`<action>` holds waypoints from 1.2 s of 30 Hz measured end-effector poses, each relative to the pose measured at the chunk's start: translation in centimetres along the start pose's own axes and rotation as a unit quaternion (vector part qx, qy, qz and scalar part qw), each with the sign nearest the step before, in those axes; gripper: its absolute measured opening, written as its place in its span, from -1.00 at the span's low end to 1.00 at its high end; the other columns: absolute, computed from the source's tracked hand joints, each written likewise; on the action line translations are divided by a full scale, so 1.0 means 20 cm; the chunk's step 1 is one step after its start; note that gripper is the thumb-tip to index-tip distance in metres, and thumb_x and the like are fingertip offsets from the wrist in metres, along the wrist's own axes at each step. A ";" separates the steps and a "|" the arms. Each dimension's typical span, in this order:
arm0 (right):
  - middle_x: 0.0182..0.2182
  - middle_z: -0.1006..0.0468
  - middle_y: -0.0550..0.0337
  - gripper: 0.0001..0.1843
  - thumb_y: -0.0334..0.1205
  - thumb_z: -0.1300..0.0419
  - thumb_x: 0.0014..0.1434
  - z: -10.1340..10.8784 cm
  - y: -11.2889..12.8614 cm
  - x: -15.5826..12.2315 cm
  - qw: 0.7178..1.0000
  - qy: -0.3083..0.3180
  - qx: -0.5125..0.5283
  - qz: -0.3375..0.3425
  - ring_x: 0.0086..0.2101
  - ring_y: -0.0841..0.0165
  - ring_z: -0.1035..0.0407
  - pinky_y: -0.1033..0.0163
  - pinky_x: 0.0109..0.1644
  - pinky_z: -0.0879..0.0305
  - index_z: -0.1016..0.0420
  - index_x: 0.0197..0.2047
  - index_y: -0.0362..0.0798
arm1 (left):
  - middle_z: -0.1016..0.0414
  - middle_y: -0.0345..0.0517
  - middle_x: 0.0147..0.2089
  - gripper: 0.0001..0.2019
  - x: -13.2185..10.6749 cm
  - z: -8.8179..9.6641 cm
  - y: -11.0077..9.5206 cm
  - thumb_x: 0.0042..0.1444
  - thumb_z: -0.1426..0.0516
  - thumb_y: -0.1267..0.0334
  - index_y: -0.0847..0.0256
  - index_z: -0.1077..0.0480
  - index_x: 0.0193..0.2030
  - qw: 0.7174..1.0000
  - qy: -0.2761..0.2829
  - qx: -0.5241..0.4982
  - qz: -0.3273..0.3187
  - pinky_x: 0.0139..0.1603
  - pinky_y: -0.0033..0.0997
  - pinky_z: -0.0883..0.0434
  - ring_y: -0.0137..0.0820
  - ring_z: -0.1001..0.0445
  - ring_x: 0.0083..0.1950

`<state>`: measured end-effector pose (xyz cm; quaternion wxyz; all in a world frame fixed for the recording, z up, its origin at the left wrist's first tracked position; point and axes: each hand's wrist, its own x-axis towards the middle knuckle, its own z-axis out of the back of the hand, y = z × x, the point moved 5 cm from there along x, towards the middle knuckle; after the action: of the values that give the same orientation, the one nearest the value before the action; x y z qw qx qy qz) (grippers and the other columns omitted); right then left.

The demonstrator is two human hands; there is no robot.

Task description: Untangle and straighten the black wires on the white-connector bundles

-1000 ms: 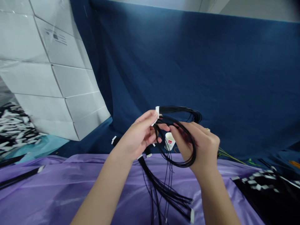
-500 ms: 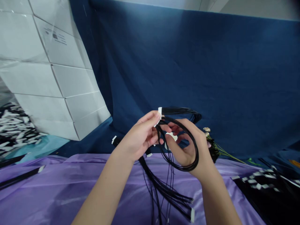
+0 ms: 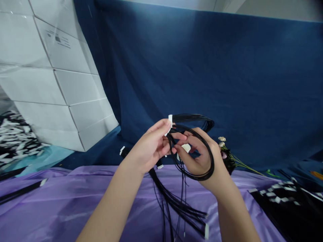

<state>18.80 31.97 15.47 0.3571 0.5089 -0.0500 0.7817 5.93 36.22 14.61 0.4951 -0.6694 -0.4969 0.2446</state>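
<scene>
My left hand (image 3: 153,144) is closed on a black wire harness (image 3: 193,118), thumb against the white connector (image 3: 170,120) at its end. From there the thin wires bend round in a loop that hangs over my right hand (image 3: 199,154). Its thumb and fingers are curled inward through this loop, with their tips by the wires next to my left fingers; the exact pinch point is partly hidden. Loose wire ends dangle below. Under my hands a bundle of black wires (image 3: 171,198) with a white connector (image 3: 206,231) lies on the purple cloth (image 3: 101,198).
White boxes (image 3: 37,84) are stacked at the left, beside a heap of black wires with white connectors (image 3: 17,134). More harnesses (image 3: 280,201) lie at the right. Artificial flowers (image 3: 224,151) rest behind my right hand, before a dark blue cloth (image 3: 214,67).
My right thumb and fingers have moved slightly left and inward, closer to my left fingertips. The wire loop has shifted a little upward. My left hand keeps its hold on the connector end.
</scene>
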 end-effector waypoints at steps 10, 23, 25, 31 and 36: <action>-0.23 -0.46 0.10 -0.86 -0.44 -0.11 0.26 -0.03 0.01 0.01 1.000 0.010 -0.024 -0.007 -0.17 0.28 -0.37 0.16 -0.01 -0.36 -0.46 -0.16 -0.08 | -0.58 -0.13 -0.34 -0.86 0.01 0.01 0.01 0.38 -0.05 0.17 0.19 -0.26 -0.16 1.000 0.004 -0.018 -0.001 -0.43 -0.55 -0.42 -0.66 -0.22 -0.64; -0.42 -0.44 0.29 -0.81 -0.07 -0.12 0.38 0.05 -0.11 -0.04 0.968 0.071 0.157 -0.183 -0.46 0.46 -0.28 0.39 -0.45 -0.20 -0.38 -0.09 0.00 | -0.63 -0.03 -0.25 -0.82 0.00 0.03 -0.02 0.39 -0.05 0.12 0.18 -0.23 -0.17 1.000 -0.008 0.018 -0.015 -0.42 -0.57 -0.43 -0.70 -0.18 -0.66; -0.40 -0.49 0.28 -0.82 -0.08 -0.18 0.34 0.07 -0.11 -0.04 0.973 0.076 0.127 -0.175 -0.43 0.45 -0.33 0.38 -0.40 -0.23 -0.43 -0.11 0.00 | -0.64 0.01 -0.23 -0.81 0.00 0.03 -0.02 0.39 -0.05 0.11 0.18 -0.22 -0.17 1.000 -0.004 0.017 -0.015 -0.42 -0.57 -0.42 -0.70 -0.18 -0.66; -0.39 -0.54 0.30 -0.91 -0.18 -0.23 0.29 0.02 -0.08 -0.03 0.978 0.119 0.090 -0.143 -0.44 0.48 -0.37 0.38 -0.36 -0.25 -0.51 -0.25 0.01 | -0.61 -0.09 -0.30 -0.82 0.00 0.02 -0.02 0.38 -0.05 0.14 0.18 -0.22 -0.21 1.000 -0.009 0.020 -0.017 -0.44 -0.58 -0.40 -0.69 -0.18 -0.67; -0.44 -0.45 0.31 -0.85 -0.19 -0.08 0.40 0.03 -0.08 -0.04 0.975 0.110 0.105 -0.161 -0.47 0.49 -0.28 0.37 -0.40 -0.17 -0.37 -0.24 -0.02 | -0.60 -0.09 -0.27 -0.81 -0.01 0.01 -0.01 0.38 -0.05 0.13 0.17 -0.21 -0.22 0.999 0.000 0.028 -0.015 -0.42 -0.55 -0.42 -0.66 -0.20 -0.64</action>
<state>20.38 32.51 14.66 0.4257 0.4555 0.1547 0.7664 5.58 36.18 14.78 0.5172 -0.6478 -0.4999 0.2508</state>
